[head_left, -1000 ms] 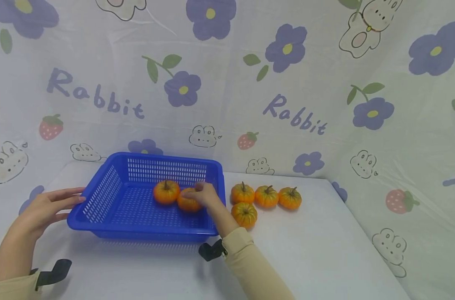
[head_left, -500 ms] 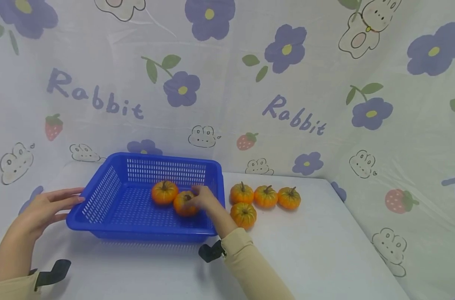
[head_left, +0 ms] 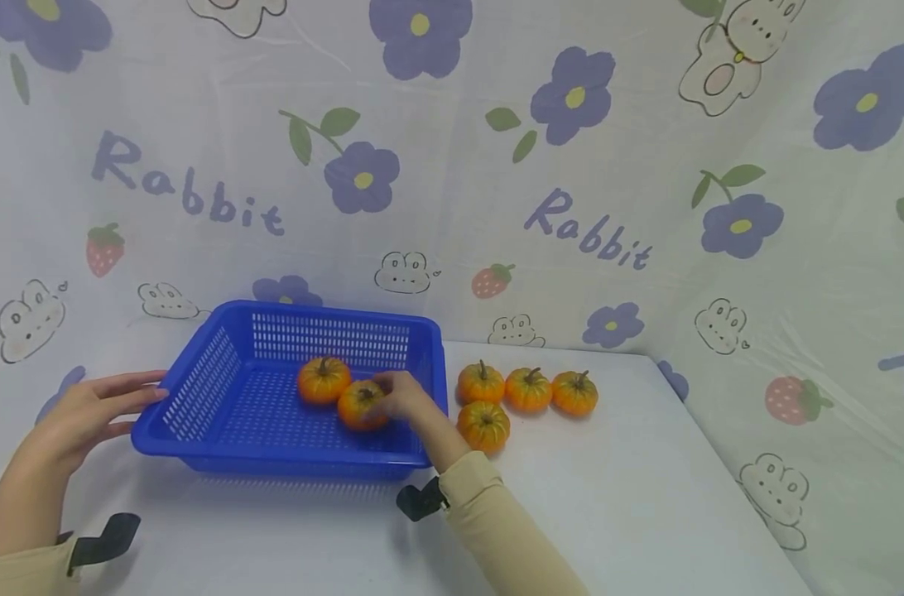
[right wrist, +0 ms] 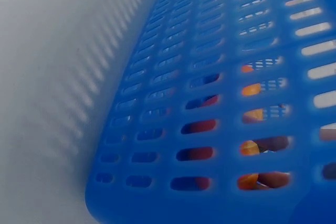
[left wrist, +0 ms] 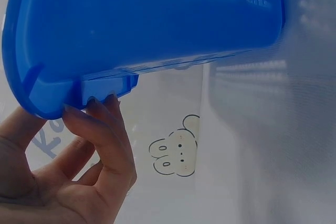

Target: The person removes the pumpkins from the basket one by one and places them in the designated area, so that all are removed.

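Observation:
A blue slotted plastic basket (head_left: pixel 303 458) stands on the white table. At its left rim is my left hand (head_left: pixel 90 418); in the left wrist view the fingers (left wrist: pixel 107 140) bend up to the rim and hold it. My right hand (head_left: pixel 406 399) reaches over the basket's right side and grips a small orange pumpkin (head_left: pixel 358 404) on the basket floor. Touching or nearly touching it on the left is another pumpkin (head_left: pixel 324 381). In the right wrist view the basket wall (right wrist: pixel 173 93) hides most of the hand; orange shows through the slots.
Right of the basket, three pumpkins stand in a back row, a left one (head_left: pixel 481 384), a middle one (head_left: pixel 528 391) and a right one (head_left: pixel 574 393). One more pumpkin (head_left: pixel 484 427) sits in front. A patterned cloth (head_left: pixel 459 207) hangs behind the table (head_left: pixel 608 488).
The pumpkin under my right hand has shifted slightly left and forward towards me, and its stem now shows. The other basket pumpkin has moved a little left. My left hand stays at the rim.

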{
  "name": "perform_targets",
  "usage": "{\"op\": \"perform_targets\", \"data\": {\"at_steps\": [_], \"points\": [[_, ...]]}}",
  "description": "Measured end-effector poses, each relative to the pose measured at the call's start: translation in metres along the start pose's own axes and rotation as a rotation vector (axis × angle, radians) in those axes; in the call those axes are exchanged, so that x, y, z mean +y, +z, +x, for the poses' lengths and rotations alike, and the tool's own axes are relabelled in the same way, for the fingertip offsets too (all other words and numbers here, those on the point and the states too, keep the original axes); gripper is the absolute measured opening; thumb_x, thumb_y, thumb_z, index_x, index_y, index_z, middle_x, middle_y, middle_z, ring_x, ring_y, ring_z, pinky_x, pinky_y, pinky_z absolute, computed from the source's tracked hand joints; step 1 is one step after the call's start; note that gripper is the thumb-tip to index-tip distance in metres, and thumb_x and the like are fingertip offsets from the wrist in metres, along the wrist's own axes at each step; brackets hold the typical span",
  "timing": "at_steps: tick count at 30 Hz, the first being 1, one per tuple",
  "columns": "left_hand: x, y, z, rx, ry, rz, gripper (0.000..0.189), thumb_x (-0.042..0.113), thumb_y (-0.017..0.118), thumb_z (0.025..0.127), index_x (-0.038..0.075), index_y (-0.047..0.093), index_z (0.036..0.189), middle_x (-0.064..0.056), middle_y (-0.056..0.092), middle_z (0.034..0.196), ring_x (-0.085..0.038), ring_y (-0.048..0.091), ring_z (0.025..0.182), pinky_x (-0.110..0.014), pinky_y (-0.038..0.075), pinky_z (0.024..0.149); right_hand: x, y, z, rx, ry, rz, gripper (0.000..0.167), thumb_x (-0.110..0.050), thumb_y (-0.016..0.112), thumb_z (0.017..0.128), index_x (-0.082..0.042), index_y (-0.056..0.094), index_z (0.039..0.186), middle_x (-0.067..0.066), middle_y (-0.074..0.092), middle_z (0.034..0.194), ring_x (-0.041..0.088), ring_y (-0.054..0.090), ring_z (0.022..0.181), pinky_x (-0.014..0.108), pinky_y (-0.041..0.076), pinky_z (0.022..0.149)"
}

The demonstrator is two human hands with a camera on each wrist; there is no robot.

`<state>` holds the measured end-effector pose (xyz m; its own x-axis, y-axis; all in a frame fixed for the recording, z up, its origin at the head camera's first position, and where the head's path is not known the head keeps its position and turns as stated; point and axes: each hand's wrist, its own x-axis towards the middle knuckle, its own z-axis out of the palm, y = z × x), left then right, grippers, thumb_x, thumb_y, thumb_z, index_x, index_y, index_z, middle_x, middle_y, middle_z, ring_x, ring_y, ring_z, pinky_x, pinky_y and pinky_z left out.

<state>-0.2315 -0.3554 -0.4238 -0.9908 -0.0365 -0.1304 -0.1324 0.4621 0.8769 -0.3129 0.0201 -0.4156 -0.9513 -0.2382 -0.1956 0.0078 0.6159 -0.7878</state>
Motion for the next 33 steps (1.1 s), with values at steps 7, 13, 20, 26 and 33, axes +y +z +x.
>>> {"op": "perform_targets", "data": {"at_steps": [7,13,20,26,33], "points": [[-0.0018,-0.0014,0.0012,0.000,0.002,-0.017,0.066,0.042,0.061,0.095,0.001,0.044,0.144,0.039,0.055,0.092,0.014,0.057,0.085,-0.030,0.058,0.080,0.0008,0.0007,0.0018,0.001,-0.014,-0.008,0.060,-0.003,0.080,0.075,0.001,0.058,0.131,0.019,0.060,0.133,0.031,0.055,0.124,0.045,0.040,0.114],[-0.0003,-0.0009,0.0011,-0.003,-0.011,-0.024,0.072,0.046,0.062,0.093,0.000,0.042,0.145,0.038,0.056,0.091,0.014,0.057,0.086,-0.030,0.059,0.081,0.0009,0.0005,0.0000,0.013,-0.012,-0.028,0.060,-0.006,0.081,0.076,-0.001,0.058,0.132,0.018,0.059,0.134,0.031,0.054,0.127,0.045,0.039,0.115],[-0.0012,0.0003,0.0014,-0.001,-0.008,-0.011,0.076,0.046,0.063,0.092,-0.003,0.039,0.146,0.038,0.054,0.093,0.014,0.057,0.086,-0.036,0.059,0.085,0.0015,-0.0003,-0.0002,0.035,-0.047,-0.037,0.062,-0.008,0.083,0.074,-0.002,0.059,0.131,0.018,0.060,0.133,0.032,0.055,0.126,0.046,0.039,0.115],[-0.0007,0.0006,-0.0008,-0.002,-0.005,-0.010,0.072,0.045,0.061,0.094,-0.001,0.040,0.146,0.036,0.057,0.094,0.014,0.056,0.086,-0.041,0.057,0.089,0.0005,-0.0019,-0.0024,0.033,-0.092,0.030,0.062,-0.008,0.083,0.074,-0.002,0.059,0.132,0.018,0.061,0.132,0.032,0.056,0.123,0.046,0.040,0.114],[0.0005,0.0009,-0.0027,0.003,0.011,-0.004,0.071,0.042,0.060,0.096,-0.005,0.039,0.145,0.037,0.055,0.094,0.015,0.056,0.086,-0.038,0.057,0.087,-0.0022,-0.0044,-0.0042,0.027,-0.130,0.109,0.064,-0.011,0.080,0.079,-0.003,0.054,0.136,0.016,0.058,0.137,0.030,0.055,0.126,0.046,0.041,0.113]]}}
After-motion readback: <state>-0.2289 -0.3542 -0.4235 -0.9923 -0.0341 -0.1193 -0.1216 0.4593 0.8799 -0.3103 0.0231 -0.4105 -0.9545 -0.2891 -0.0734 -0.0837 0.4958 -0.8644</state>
